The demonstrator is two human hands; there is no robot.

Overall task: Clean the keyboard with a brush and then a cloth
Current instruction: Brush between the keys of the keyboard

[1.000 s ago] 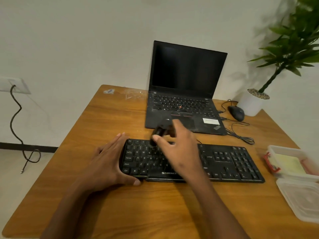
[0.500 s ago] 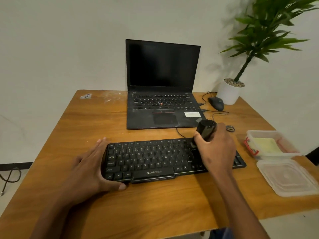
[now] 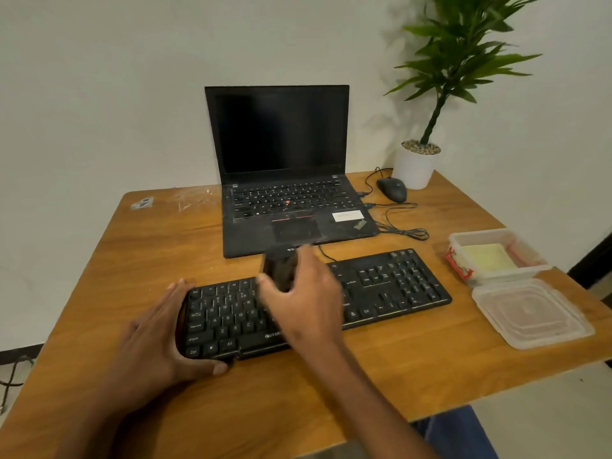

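1. The wooden bench (image 3: 381, 376) fills most of the view, its far edge against a pale wall
2. A black laptop (image 3: 284, 180) stands open at 12 o'clock on the bench, screen dark
3. A green plant in a white pot (image 3: 415, 167) sits at 1 o'clock, at the far right corner
4. The black keyboard (image 3: 390, 289) lies across the centre, just nearer than the laptop, its right end angled slightly away
5. At 3 o'clock, a clear tub (image 3: 496, 256) holds a yellow cloth (image 3: 488, 258); its lid (image 3: 530, 313) lies just beside it, nearer the front edge
6. The left hand (image 3: 155, 339) lies spread flat at the keyboard's left end at 9 o'clock, thumb along the front edge
7. The right hand (image 3: 304, 303) is closed around a dark brush (image 3: 280, 268), held upright over the keyboard's middle keys; blurred, so bristles cannot be made out
8. A black mouse (image 3: 392, 189) rests beside the pot, its cable looped toward the laptop
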